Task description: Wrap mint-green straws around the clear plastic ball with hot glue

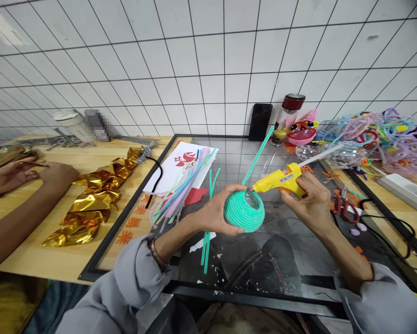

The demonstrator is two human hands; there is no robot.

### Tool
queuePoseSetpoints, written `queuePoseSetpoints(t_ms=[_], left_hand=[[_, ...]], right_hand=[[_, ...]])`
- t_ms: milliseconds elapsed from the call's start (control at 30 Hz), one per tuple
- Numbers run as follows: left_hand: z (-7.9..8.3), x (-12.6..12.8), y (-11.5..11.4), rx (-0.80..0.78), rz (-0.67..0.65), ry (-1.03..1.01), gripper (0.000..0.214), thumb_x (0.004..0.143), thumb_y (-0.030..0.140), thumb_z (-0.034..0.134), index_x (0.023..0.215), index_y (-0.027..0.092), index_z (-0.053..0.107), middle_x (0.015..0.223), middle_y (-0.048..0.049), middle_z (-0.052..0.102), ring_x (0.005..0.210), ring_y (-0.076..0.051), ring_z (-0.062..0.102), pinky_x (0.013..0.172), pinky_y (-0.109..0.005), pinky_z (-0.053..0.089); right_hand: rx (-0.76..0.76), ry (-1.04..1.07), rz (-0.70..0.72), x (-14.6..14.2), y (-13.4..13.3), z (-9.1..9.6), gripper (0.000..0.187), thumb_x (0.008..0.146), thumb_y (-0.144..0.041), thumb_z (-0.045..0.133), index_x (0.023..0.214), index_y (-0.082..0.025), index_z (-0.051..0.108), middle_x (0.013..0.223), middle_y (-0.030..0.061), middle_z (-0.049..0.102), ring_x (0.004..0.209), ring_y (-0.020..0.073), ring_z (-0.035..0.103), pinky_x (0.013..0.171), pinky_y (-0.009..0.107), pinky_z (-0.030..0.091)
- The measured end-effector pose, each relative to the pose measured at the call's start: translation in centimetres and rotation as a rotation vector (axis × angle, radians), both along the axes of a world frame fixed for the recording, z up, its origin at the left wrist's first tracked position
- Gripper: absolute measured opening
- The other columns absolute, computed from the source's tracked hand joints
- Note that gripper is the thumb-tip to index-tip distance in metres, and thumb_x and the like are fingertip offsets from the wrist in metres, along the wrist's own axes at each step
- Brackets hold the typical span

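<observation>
My left hand [219, 209] grips a round pot [241, 215] wrapped in coils of turquoise pipe cleaner, its opening tilted up. One loose turquoise pipe cleaner end [259, 155] rises from the rim toward the wall. In my right hand [311, 197] is a yellow glue gun [279, 180] with a white glue stick [321, 154] sticking out behind. The gun's nozzle is at the pot's rim, near my left fingertips; whether it touches cannot be made out. More turquoise pipe cleaners [207, 246] lie on the dark glossy surface left of the pot.
Pastel pipe cleaners [173, 197] lie on white paper [166, 169]. Red scissors [345, 208] and a black cord [392, 222] are at right, by a white power strip [406, 190]. A phone [260, 121] and bottle [283, 123] stand by the wall. At left, a co-worker's hands [55, 178] are near gold foil [90, 208].
</observation>
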State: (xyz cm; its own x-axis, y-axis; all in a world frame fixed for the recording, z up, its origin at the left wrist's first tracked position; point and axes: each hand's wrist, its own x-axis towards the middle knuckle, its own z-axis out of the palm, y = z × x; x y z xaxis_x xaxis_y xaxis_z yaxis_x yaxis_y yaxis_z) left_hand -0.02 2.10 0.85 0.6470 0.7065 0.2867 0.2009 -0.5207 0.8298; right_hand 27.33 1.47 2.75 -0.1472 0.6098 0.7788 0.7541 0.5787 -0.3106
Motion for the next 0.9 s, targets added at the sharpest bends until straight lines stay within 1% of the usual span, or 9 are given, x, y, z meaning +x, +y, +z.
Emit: queuePoseSetpoints(t_ms=[367,633,900], left_hand=[[0.01,0.03,-0.07,-0.009,0.004,0.008,0.097,0.057,0.039,0.088,0.139,0.024,0.039,0.142,-0.0135,0.051,0.130,-0.035,0.053,0.112,-0.051,0.043],[-0.02,0.04,-0.01,0.021,-0.013,-0.018,0.096,0.058,0.037,0.088,0.138,0.023,0.038,0.143,-0.0133,0.050,0.131,-0.035,0.053,0.114,-0.051,0.041],[0.01,-0.03,-0.07,0.005,-0.002,-0.006,0.095,0.058,0.037,0.088,0.138,0.024,0.039,0.141,-0.0131,0.052,0.131,-0.035,0.054,0.112,-0.050,0.043]], right_hand=[[-0.002,-0.029,0.029,0.36,0.04,0.03,0.033,0.084,-0.023,0.068,0.066,-0.024,0.040,0.065,-0.0040,0.039,0.059,0.0137,0.040,0.054,0.031,0.028],[0.008,-0.052,-0.008,0.47,0.18,-0.13,0.033,0.087,-0.024,0.065,0.068,-0.024,0.038,0.065,-0.0041,0.036,0.059,0.0135,0.038,0.055,0.031,0.027],[-0.007,-0.060,0.035,0.57,0.08,-0.11,0.036,0.084,-0.020,0.068,0.067,-0.024,0.037,0.065,-0.0039,0.038,0.060,0.0133,0.039,0.055,0.031,0.028]])
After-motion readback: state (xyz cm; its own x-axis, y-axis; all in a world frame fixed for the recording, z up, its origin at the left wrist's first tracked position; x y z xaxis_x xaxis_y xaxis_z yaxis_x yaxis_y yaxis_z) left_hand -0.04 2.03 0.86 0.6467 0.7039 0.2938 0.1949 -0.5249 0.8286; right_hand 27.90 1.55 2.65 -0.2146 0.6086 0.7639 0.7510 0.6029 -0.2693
